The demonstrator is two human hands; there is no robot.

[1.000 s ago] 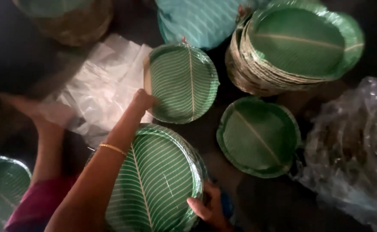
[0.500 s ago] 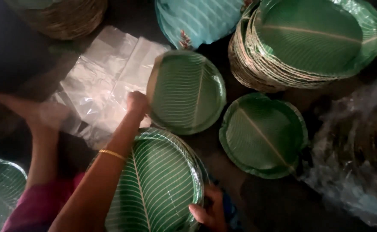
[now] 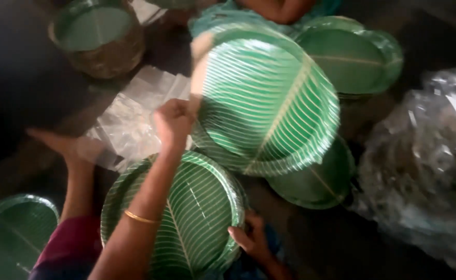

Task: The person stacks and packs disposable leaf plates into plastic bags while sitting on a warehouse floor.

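left hand (image 3: 173, 123) pinches a raised leaf-print plate (image 3: 267, 101); right hand (image 3: 251, 239) grips the lap stack (image 3: 186, 218).

Glossy ribbed paper plate (image 3: 269, 103); crinkled clear plastic sheet (image 3: 129, 122).

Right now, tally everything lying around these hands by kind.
Green plates, each stack counted as one: 6
Clear plastic bags: 2
Total: 8
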